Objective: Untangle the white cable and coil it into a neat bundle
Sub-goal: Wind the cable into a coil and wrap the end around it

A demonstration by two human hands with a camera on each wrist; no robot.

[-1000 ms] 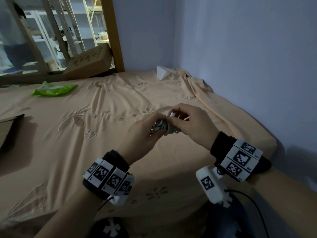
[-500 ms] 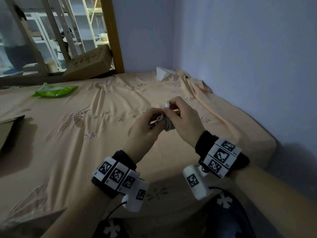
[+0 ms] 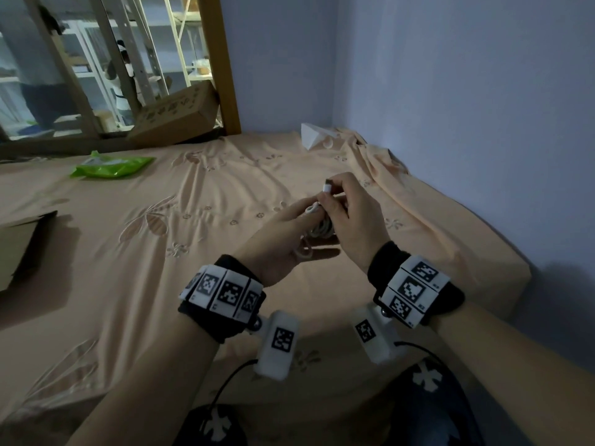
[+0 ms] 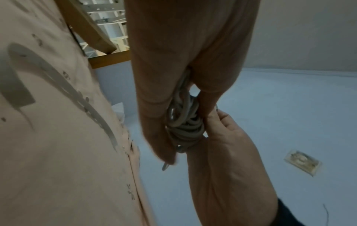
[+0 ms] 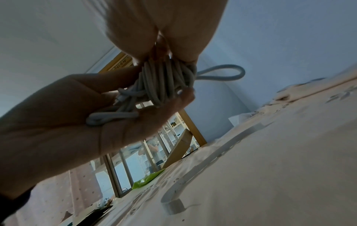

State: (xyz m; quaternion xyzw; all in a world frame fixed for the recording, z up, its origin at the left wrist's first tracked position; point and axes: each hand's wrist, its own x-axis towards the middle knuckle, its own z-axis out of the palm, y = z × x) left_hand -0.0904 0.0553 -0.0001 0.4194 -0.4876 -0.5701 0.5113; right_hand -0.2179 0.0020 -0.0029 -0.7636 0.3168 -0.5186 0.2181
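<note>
Left hand (image 3: 283, 243), raised over peach bedsheet (image 3: 145, 268), palm facing rightward, cradling coiled white cable (image 3: 320, 228), thumb apparently clamping it; right hand (image 3: 351, 217) curled over bundle, pinching plug end (image 3: 326, 188) upright.

Dim bluish indoor light, brightest at the glass panel (image 3: 64, 75), upper left of head view, dark shadow right of the cardboard sheet (image 3: 19, 249) at left edge, wide-angle bending at frame edges, wrist views grainy, left hand (image 4: 173, 53) underlit, smeared.
</note>
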